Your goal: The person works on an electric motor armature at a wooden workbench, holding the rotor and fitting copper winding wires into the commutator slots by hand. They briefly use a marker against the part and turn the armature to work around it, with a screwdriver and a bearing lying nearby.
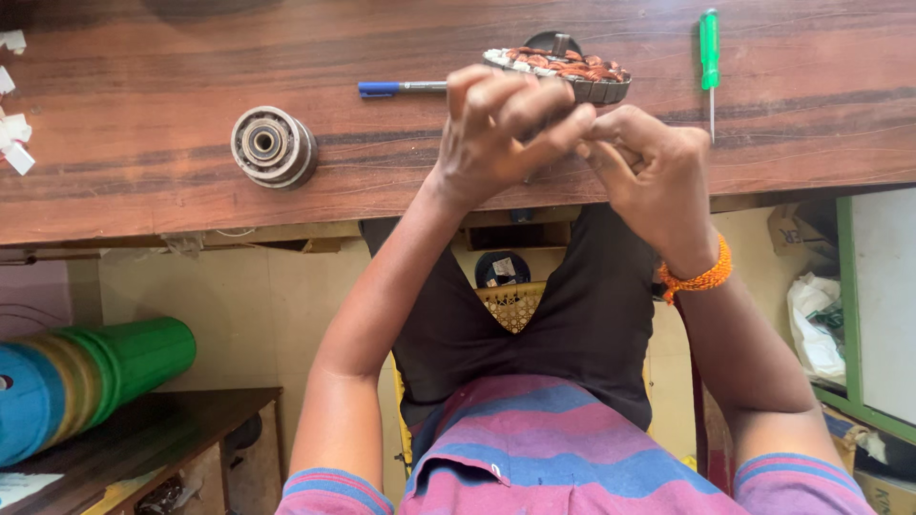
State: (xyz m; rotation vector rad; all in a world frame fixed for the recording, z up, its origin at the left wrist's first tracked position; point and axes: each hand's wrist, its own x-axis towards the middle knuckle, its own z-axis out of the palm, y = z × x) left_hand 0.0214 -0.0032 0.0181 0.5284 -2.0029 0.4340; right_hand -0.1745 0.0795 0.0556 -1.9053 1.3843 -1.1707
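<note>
Wooden bench (143, 162) with one stator, one rotor, one pen, one screwdriver.
Both hands meet at the bench edge: left hand (506, 129) has fingers curled tight over the near rim of the copper-wound stator (563, 69); right hand (649, 167) pinches something too small to tell. Rotor (274, 146) lies well left, pen (401, 88) just beside the stator, green screwdriver (709, 62) to the right.

A dark wooden workbench (143, 172) spans the top. Below it lies a pale tiled floor (248, 296), with a low wooden cabinet (143, 448) at the bottom-left corner.
</note>
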